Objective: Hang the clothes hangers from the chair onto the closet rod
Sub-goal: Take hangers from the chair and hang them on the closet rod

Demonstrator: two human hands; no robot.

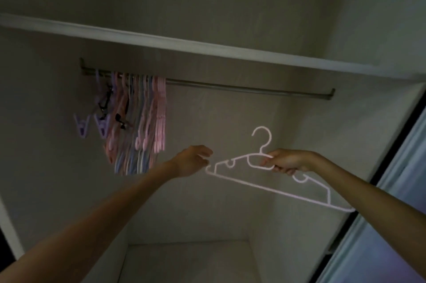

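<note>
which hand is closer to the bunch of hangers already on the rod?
Left. The left hand reaches up just right of and below the hung hangers. The right hand is farther right, gripping the white hanger near its neck.

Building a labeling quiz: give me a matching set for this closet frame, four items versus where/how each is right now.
Items:
1. white hanger
2. left hand
3. closet rod
4. bunch of coloured hangers

States:
A. hanging at the rod's left end
B. open, fingers at the hanger's left tip
C. held below the rod, hook up
D. runs under the shelf, right part bare

Pairs: 1-C, 2-B, 3-D, 4-A
</note>
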